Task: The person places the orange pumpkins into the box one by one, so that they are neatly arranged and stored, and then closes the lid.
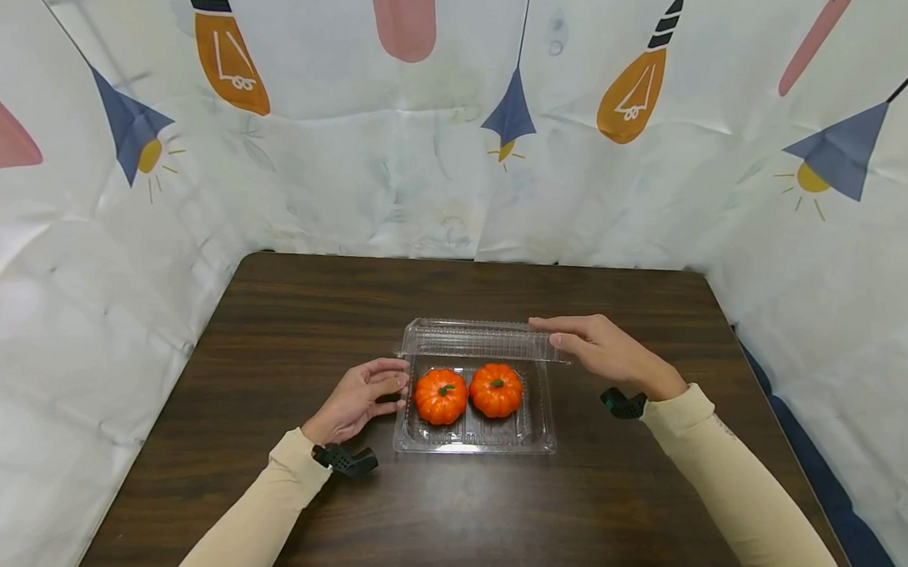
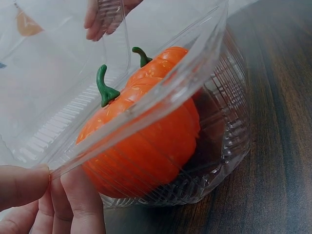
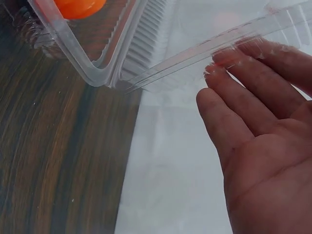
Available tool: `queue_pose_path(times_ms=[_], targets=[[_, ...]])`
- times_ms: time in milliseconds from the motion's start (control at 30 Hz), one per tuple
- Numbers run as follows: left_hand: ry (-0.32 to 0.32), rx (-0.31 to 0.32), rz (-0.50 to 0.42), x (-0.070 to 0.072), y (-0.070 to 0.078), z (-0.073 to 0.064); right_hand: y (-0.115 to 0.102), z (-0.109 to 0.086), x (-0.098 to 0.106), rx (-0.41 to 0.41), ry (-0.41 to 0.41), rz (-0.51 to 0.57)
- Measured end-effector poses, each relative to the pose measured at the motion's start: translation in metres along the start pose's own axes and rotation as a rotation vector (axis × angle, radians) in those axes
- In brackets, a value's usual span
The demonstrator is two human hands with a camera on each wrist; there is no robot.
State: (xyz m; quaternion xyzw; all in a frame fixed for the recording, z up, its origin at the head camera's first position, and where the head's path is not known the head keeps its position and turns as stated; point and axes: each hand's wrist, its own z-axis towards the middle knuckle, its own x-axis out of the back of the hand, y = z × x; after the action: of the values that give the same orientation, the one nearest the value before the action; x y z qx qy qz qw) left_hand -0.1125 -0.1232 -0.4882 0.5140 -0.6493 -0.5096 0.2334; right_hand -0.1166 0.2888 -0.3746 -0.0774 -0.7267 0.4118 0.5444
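Observation:
A clear plastic clamshell container (image 1: 537, 422) lies on the table with its hinged lid (image 1: 471, 340) raised at the far side. Two small orange pumpkins with green stems sit side by side in its base: a left pumpkin (image 1: 441, 401) and a right pumpkin (image 1: 497, 382). My left hand (image 1: 360, 399) pinches the base's left rim between thumb and fingers, as the left wrist view shows. At the lid's right end, my right hand (image 1: 606, 351) has its fingers extended against the outside of the clear plastic; the right wrist view shows the fingertips partly through it.
The dark wood table (image 1: 320, 305) surrounds the container. White cloth (image 1: 330, 188) printed with lamps and bulbs hangs behind and at both sides. Something dark blue (image 1: 813, 463) shows beyond the right table edge.

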Motion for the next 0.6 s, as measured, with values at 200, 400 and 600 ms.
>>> queue_pose_path(times_ms=[200,400,600], targets=[[0.000,0.007,-0.021,-0.001,0.000,0.001,-0.002,-0.004,-0.003,0.044,-0.033,-0.039],[-0.005,0.006,-0.032,-0.003,0.001,0.001,-0.004,-0.009,-0.008,0.089,-0.033,-0.095],[-0.012,0.008,-0.023,-0.003,0.002,0.000,-0.004,-0.014,-0.015,0.146,-0.022,-0.179]])
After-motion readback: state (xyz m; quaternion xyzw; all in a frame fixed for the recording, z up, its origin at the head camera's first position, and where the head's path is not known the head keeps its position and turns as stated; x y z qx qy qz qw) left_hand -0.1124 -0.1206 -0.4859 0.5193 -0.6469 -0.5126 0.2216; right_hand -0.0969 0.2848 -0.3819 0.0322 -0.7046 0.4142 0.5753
